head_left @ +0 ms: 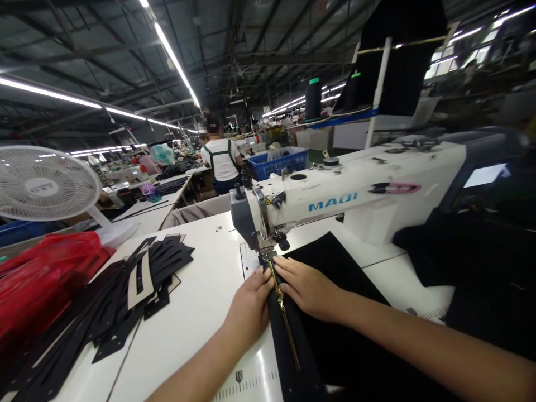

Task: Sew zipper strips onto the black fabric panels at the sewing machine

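Observation:
A gold-toothed zipper (pixel 288 335) on a black strip runs under the presser foot of a white sewing machine (pixel 330 195). My left hand (pixel 249 301) is at the strip's left edge, fingers bunched and closed on it close to the needle. Across the zipper, my right hand (pixel 310 287) lies with its fingers stretched out over the zipper's right side and the black fabric panel (pixel 335 268). The gold zipper pull (pixel 280 301) shows between the hands. Fabric touching the fingertips' undersides is hidden.
Black cut strips (pixel 121 296) with a beige piece (pixel 140 279) lie left on the white table (pixel 196 318), beside a red plastic bag (pixel 50 279) and a white fan (pixel 46 184). Dark cloth piles up at right. Farther off are a blue crate (pixel 278 162) and a person (pixel 220 156).

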Demonstrator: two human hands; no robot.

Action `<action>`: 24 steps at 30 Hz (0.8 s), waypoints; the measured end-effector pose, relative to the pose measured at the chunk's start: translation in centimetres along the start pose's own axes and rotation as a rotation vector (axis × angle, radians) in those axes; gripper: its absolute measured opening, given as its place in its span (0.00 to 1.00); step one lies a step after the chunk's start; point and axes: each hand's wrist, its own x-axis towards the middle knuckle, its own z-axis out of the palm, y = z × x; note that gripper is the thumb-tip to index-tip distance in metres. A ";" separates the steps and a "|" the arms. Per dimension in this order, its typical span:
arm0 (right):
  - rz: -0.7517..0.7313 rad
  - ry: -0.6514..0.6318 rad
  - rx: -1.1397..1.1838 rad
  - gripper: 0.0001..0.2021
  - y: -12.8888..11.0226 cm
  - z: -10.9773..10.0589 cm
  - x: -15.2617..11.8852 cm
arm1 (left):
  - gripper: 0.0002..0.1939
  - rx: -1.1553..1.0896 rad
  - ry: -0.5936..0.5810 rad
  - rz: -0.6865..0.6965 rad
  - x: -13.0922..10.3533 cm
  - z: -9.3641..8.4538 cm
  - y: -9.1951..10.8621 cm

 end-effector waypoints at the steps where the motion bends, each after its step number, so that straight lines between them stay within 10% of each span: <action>1: -0.003 -0.013 0.004 0.21 0.3 -0.1 0.0 | 0.20 -0.002 -0.005 0.003 0.1 0.0 0.0; 24: -0.073 0.036 -0.025 0.05 0.0 -1.2 -0.2 | 0.22 -0.004 0.014 -0.004 0.0 -0.7 0.7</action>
